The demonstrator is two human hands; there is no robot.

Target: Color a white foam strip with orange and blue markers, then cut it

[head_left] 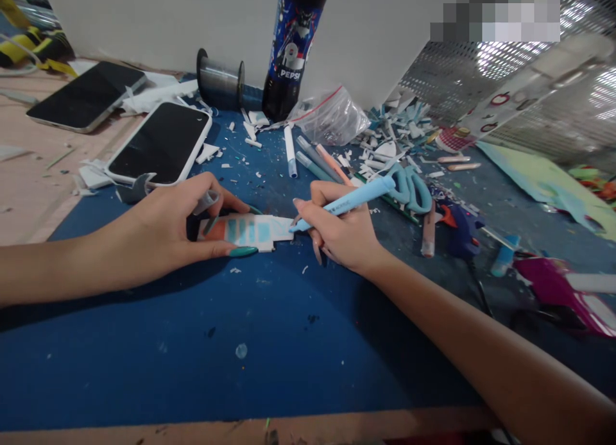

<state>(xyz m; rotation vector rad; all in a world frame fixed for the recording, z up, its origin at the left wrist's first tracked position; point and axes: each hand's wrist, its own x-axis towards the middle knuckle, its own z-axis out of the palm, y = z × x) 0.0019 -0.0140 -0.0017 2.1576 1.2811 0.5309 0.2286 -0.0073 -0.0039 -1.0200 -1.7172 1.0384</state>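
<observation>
My right hand [344, 230] grips a light blue acrylic marker [360, 198], its tip down on the right end of a small white cut-out piece [282, 228]. Light blue stripes and an orange-red patch colour the piece, which lies flat on the blue work surface [192, 355]. My left hand [178, 224] pinches the left part of this piece between thumb and fingers, with green nails along its edges. A translucent greyish object [206, 202], perhaps a marker cap, sits among the left fingers; part of it is hidden.
Behind my hands lie two phones [158, 143] [89, 95], a spool [220, 79], a Pepsi bottle [293, 54], a plastic bag [332, 115] and loose markers [290, 151]. To the right are scraps [394, 134], blue-handled scissors [411, 187] and a glue gun [464, 230].
</observation>
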